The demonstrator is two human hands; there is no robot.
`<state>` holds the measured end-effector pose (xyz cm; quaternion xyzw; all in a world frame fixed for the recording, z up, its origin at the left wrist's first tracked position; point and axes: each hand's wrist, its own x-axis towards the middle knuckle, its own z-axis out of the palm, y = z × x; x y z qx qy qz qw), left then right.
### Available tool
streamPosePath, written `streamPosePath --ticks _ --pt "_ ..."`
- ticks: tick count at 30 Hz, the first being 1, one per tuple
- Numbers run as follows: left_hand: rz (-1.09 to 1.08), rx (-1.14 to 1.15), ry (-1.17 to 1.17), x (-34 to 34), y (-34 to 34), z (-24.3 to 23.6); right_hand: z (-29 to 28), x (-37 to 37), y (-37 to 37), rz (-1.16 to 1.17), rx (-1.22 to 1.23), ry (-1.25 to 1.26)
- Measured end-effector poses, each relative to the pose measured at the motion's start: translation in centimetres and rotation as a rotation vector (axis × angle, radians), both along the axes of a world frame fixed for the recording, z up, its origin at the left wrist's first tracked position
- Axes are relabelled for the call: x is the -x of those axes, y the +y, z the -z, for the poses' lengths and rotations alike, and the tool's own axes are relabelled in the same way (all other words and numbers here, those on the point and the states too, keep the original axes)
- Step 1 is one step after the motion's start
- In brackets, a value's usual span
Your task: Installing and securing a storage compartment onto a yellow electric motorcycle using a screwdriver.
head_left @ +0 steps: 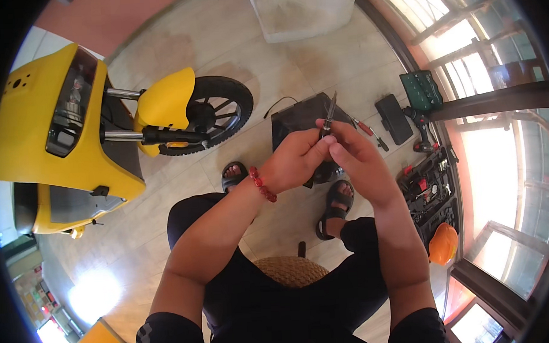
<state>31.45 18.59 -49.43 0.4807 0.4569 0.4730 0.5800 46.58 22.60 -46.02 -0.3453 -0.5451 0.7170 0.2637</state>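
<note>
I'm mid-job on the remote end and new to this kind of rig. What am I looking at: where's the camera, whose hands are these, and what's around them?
There is no machine here, just a person with bare hands. The single picture comes from a wide fisheye camera on their head, looking down, so straight edges bend near the rim. Picture left is their own left.

The left hand and right hand meet around a small tool with a metal tip; its exact kind is hard to tell.

Beneath the hands is a black object. On the floor to the right are a black case, a green case, a drill and an orange helmet. A yellow motorbike stands at left.
</note>
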Motion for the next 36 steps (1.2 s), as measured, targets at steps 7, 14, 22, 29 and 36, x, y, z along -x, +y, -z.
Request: streamPosePath --ticks 7,14,22,29,36 --pt "0.061 0.004 -0.015 0.0 -0.1 -0.4 -0.2 1.2 -0.6 0.149 0.328 0.198" --pt "0.0 0.14 -0.129 -0.2 0.0 -1.2 0.4 1.4 -0.5 0.217 0.487 0.383" --pt "-0.27 0.501 -0.915 2.7 1.4 -1.4 -1.6 -0.6 0.8 0.303 0.147 0.322" --pt "-0.228 0.514 -1.064 3.0 1.1 -2.7 -2.0 0.3 0.0 0.248 0.046 -0.062" --pt "-0.117 0.316 -0.943 3.2 1.1 -1.5 -1.8 0.5 -0.3 0.192 0.001 -0.144"
